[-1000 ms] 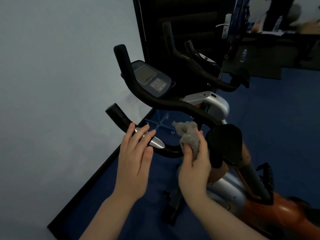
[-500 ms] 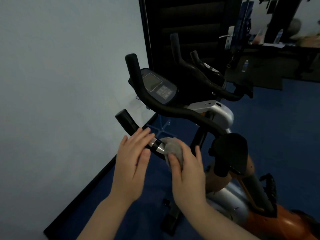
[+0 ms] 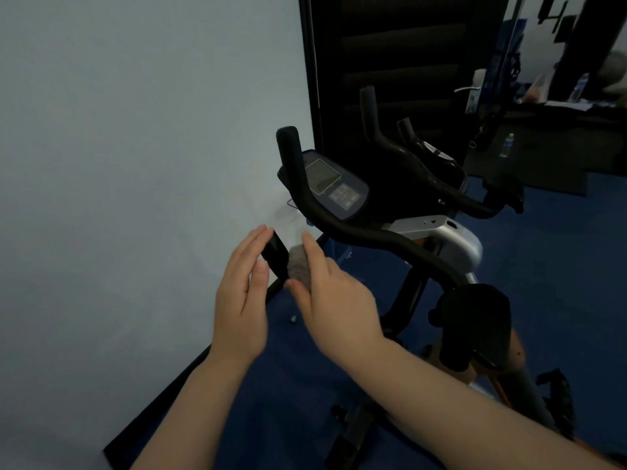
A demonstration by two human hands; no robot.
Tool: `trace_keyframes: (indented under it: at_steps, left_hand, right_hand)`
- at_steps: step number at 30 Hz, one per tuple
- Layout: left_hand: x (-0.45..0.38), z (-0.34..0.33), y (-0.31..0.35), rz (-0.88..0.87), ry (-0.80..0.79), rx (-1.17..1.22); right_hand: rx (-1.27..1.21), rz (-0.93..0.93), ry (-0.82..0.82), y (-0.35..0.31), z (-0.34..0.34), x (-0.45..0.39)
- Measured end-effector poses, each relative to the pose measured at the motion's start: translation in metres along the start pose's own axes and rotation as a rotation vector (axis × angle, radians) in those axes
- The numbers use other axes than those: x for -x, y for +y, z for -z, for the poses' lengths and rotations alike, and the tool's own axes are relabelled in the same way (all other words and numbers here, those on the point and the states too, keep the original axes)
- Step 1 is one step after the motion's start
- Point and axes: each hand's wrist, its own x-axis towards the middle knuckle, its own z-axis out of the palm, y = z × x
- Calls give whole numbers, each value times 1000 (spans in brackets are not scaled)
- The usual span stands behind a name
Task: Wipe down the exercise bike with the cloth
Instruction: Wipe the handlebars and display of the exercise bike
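The exercise bike point(image 3: 437, 228) stands before me with black handlebars and a grey console point(image 3: 334, 184). My right hand point(image 3: 332, 296) grips a grey cloth point(image 3: 298, 264) wrapped against the near left handle grip point(image 3: 275, 254), close to its tip. My left hand point(image 3: 242, 300) lies flat with straight fingers against the left side of that same grip. The part of the handle under the cloth and my right hand is hidden. The black seat point(image 3: 475, 320) sits to the right of my right wrist.
A pale wall point(image 3: 135, 164) rises close on the left, with a dark skirting along the blue floor point(image 3: 559, 273). A dark door point(image 3: 407, 62) stands behind the bike. Far right, a cluttered table and a water bottle point(image 3: 506, 144) show.
My right hand has slid the cloth leftward along the near handle, from by the seat to the grip's tip. My left hand stayed beside the grip. The view shifted.
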Motion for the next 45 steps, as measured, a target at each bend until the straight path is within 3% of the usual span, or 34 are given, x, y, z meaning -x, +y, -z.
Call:
trace_keyframes:
  at_steps: [5, 8, 13, 16, 19, 24, 27, 32, 37, 40, 45]
  left_hand:
    - [-1, 2, 4, 47, 10, 92]
    - [1, -2, 5, 73, 40, 137]
    - [2, -4, 5, 93, 68, 155]
    - [3, -11, 8, 118, 124, 193]
    - [4, -16, 11, 127, 153, 190]
    - [3, -31, 18, 164, 243, 117]
    - [10, -54, 24, 171, 274, 42]
    - [31, -97, 34, 155, 230, -196]
    - [48, -125, 37, 186, 244, -372]
    - [49, -131, 38, 189, 277, -464]
    - [45, -132, 34, 200, 342, -519]
  right_hand:
    - [-104, 24, -76, -3, 3, -15]
    - [-316, -12, -129, -14, 5, -31]
    - [-359, 116, -96, -4, 10, -9]
    - [-476, 44, -139, -13, 13, -36]
    - [-512, 97, -263, -4, 19, -46]
    - [-341, 314, -643, 45, 47, -48]
    - [-362, 370, -870, 74, 62, -53]
    - [-291, 445, -1009, 115, 75, -50]
    - [-17, 806, -964, 148, 95, -67]
    - [165, 885, -845, 169, 104, -82]
    - [47, 979, -770, 162, 78, -73]
